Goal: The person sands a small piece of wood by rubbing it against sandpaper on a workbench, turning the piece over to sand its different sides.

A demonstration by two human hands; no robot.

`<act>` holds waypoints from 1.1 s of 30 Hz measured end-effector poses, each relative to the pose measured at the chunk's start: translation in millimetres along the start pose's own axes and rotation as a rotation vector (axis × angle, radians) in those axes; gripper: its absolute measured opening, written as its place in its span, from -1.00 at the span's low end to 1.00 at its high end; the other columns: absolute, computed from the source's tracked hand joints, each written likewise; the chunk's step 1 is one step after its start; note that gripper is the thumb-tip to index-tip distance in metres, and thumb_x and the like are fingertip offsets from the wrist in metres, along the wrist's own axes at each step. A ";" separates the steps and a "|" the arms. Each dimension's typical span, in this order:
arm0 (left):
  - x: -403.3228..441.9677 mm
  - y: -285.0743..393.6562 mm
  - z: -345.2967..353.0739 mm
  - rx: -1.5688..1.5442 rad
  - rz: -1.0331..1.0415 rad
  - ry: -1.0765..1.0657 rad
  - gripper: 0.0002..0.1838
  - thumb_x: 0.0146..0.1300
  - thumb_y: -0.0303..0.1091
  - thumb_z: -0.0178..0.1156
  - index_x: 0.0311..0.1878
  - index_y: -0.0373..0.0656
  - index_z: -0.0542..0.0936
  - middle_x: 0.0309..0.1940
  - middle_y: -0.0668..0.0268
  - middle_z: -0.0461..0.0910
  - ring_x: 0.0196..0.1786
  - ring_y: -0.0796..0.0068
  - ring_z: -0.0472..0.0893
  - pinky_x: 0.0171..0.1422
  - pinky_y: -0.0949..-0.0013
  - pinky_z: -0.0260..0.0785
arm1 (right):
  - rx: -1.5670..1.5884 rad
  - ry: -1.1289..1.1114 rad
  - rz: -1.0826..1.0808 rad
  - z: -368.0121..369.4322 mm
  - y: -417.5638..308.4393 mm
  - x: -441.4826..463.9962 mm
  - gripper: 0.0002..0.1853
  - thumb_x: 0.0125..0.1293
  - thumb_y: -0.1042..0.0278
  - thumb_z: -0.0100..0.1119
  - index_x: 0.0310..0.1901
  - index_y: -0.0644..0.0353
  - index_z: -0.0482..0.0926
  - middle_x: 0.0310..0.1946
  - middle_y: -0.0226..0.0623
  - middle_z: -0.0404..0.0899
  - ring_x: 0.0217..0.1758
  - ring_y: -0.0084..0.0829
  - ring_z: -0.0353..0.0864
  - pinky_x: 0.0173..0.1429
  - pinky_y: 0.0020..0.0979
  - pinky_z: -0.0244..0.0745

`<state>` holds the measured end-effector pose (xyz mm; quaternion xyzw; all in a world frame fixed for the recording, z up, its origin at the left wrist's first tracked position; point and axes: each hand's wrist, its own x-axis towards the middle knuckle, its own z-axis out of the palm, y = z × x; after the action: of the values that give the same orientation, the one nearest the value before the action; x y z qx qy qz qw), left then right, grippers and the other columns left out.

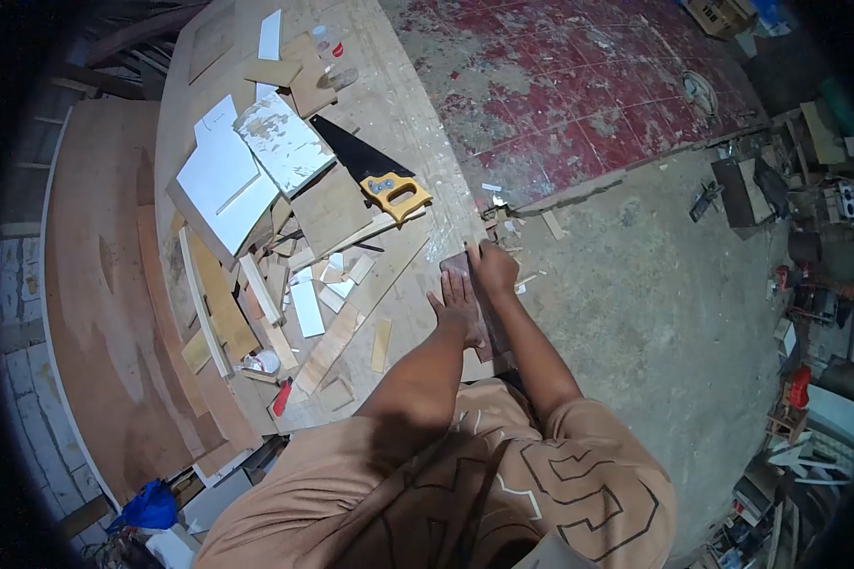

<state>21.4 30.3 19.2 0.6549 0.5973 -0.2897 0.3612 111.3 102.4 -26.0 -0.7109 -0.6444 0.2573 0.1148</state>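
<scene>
A dark reddish-brown flat strip (487,353) lies along the workbench's right edge; its material is unclear. My left hand (459,308) presses flat on the strip with fingers stretched out and the thumb apart. Beside it, at the bench edge, my right hand (494,269) is closed in a fist near the strip's far end. Whatever sits inside those fingers is hidden. Beyond both hands rests a handsaw (396,193) with a yellow handle and a dark blade. A small pale wood piece (381,344) is left of my left forearm.
The plywood workbench (413,114) carries wood offcuts, white panels (220,180), a paint-worn white board (285,142) and a red-handled tool (282,397). A clear plastic cup (322,40) stands at the far end. Concrete floor (626,294) lies to the right, with clutter along its far side.
</scene>
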 end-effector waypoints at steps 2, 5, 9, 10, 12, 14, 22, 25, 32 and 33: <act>1.1 0.2 -2.8 0.000 -0.004 -0.041 0.62 -0.22 0.14 0.58 0.52 -0.36 -0.50 0.54 -0.21 -0.66 0.55 -0.25 -0.68 0.44 -0.59 -0.50 | 0.008 0.010 -0.022 -5.0 -6.8 9.3 -0.60 0.36 -0.06 0.12 -0.27 0.19 0.60 -0.37 -0.02 0.66 -0.28 0.04 0.68 -0.21 0.06 0.52; 5.2 0.3 -0.9 0.002 -0.011 -0.059 0.61 -0.21 0.14 0.58 0.52 -0.36 -0.50 0.54 -0.21 -0.66 0.55 -0.25 -0.68 0.44 -0.59 -0.50 | -0.013 0.035 -0.047 -3.7 5.2 -11.0 -0.59 0.36 -0.07 0.13 -0.29 0.18 0.60 -0.39 -0.03 0.65 -0.28 0.03 0.68 -0.23 0.04 0.52; 1.5 2.4 -3.4 0.014 -0.017 -0.065 0.61 -0.21 0.15 0.57 0.52 -0.36 -0.50 0.54 -0.21 -0.66 0.55 -0.24 -0.68 0.45 -0.58 -0.49 | -0.011 0.011 -0.052 0.3 41.6 -99.1 -0.58 0.33 -0.10 0.17 -0.35 0.16 0.60 -0.45 -0.08 0.62 -0.35 -0.03 0.66 -0.31 -0.03 0.50; -0.1 2.7 -5.7 0.003 -0.016 -0.056 0.61 -0.21 0.15 0.57 0.52 -0.37 -0.50 0.54 -0.21 -0.66 0.56 -0.23 -0.67 0.45 -0.58 -0.49 | 0.008 0.001 -0.045 0.7 50.7 -116.9 -0.57 0.30 -0.12 0.20 -0.38 0.15 0.59 -0.49 -0.09 0.60 -0.40 -0.04 0.64 -0.34 -0.06 0.49; 0.0 0.7 -3.7 -0.011 -0.019 -0.055 0.61 -0.22 0.15 0.57 0.52 -0.37 -0.49 0.54 -0.21 -0.66 0.56 -0.23 -0.67 0.45 -0.58 -0.48 | 0.020 0.015 -0.057 -2.2 55.9 -130.3 -0.56 0.31 -0.13 0.19 -0.39 0.16 0.58 -0.49 -0.09 0.59 -0.40 -0.03 0.64 -0.34 -0.06 0.49; 3.3 0.6 0.6 0.004 -0.017 -0.021 0.60 -0.21 0.14 0.57 0.52 -0.37 -0.49 0.54 -0.21 -0.66 0.56 -0.22 -0.66 0.45 -0.57 -0.48 | 0.031 0.034 -0.060 -0.3 57.4 -131.1 -0.55 0.31 -0.13 0.18 -0.41 0.16 0.58 -0.49 -0.10 0.59 -0.41 -0.03 0.63 -0.34 -0.06 0.49; 2.1 3.6 -2.4 0.024 -0.026 -0.037 0.65 -0.24 0.16 0.58 0.49 -0.39 -0.54 0.53 -0.23 -0.67 0.55 -0.25 -0.68 0.44 -0.59 -0.50 | 0.037 0.082 -0.028 8.9 -3.5 0.3 -0.58 0.34 -0.11 0.13 -0.34 0.15 0.59 -0.40 -0.04 0.65 -0.31 0.00 0.68 -0.27 0.00 0.50; -3.7 4.5 -9.2 0.048 -0.012 -0.053 0.59 -0.22 0.12 0.56 0.51 -0.40 -0.48 0.54 -0.24 -0.63 0.56 -0.26 -0.65 0.44 -0.60 -0.45 | 0.029 0.092 -0.015 6.4 0.3 -8.6 -0.59 0.35 -0.09 0.12 -0.33 0.14 0.60 -0.40 -0.04 0.65 -0.31 0.01 0.68 -0.27 0.00 0.51; -2.2 0.6 -4.9 0.008 0.014 -0.024 0.55 -0.18 0.09 0.53 0.52 -0.41 -0.46 0.54 -0.23 -0.62 0.56 -0.29 -0.64 0.44 -0.61 -0.44 | 0.059 0.103 -0.058 1.3 55.0 -119.7 -0.59 0.31 -0.09 0.21 -0.43 0.14 0.59 -0.46 -0.10 0.63 -0.41 -0.05 0.65 -0.33 -0.07 0.49; -1.6 -0.3 -3.9 0.002 0.012 -0.027 0.55 -0.18 0.09 0.53 0.52 -0.41 -0.46 0.54 -0.23 -0.62 0.56 -0.29 -0.64 0.44 -0.61 -0.44 | 0.082 0.097 -0.037 -3.2 54.9 -125.7 -0.58 0.30 -0.10 0.22 -0.44 0.13 0.59 -0.47 -0.11 0.62 -0.42 -0.05 0.64 -0.34 -0.08 0.48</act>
<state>20.8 32.6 22.7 0.6548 0.5882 -0.2972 0.3701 155.3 -27.5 -23.1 -0.7053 -0.6399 0.2465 0.1798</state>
